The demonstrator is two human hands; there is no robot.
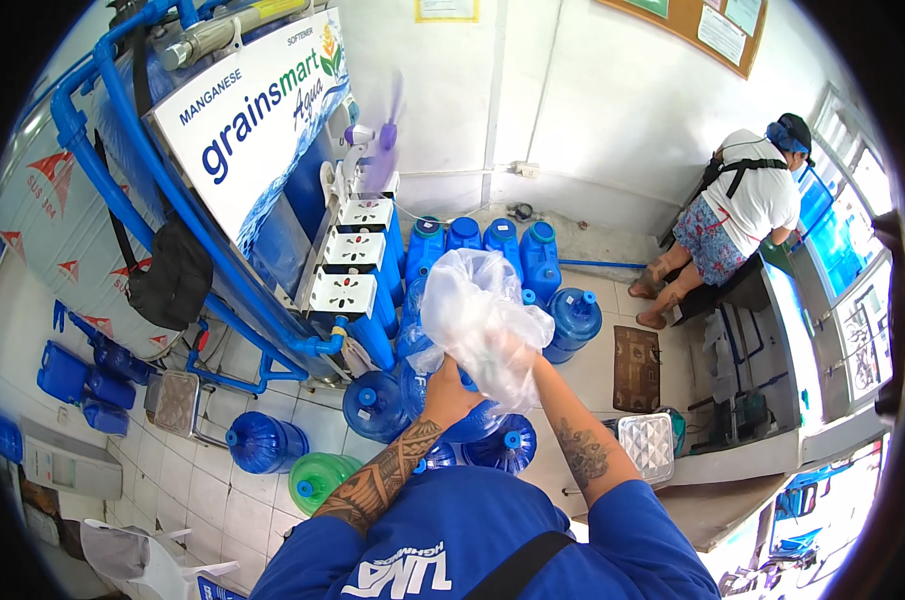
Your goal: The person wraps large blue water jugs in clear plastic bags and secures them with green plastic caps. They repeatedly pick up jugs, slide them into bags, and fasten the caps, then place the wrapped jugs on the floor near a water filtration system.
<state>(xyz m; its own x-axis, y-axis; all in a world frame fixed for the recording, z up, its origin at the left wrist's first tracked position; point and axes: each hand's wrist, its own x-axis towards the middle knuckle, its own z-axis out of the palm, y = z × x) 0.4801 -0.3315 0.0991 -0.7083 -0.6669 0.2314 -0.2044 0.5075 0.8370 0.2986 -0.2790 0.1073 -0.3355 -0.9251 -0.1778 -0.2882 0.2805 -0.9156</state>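
A crumpled clear plastic bag [478,300] is bunched up in front of me, above a cluster of blue water jugs. At its lower left edge, my left hand [451,395] has its fingers closed on the plastic. My right hand [511,352] is closed at the bag's right side, its fingers partly veiled by the plastic folds. Under my hands stand round blue jugs [373,400], some half hidden by the bag and my arms. Several slim blue containers [541,262] are lined up behind it, and another round jug [575,318] stands to its right.
Blue pipes [123,205] and filter housings [378,300] stand at the left. A blue jug [268,442] and a green jug [318,480] are on the tiled floor. A brown mat [637,368] lies at right. Another person [743,195] bends at the counter [738,455] beyond.
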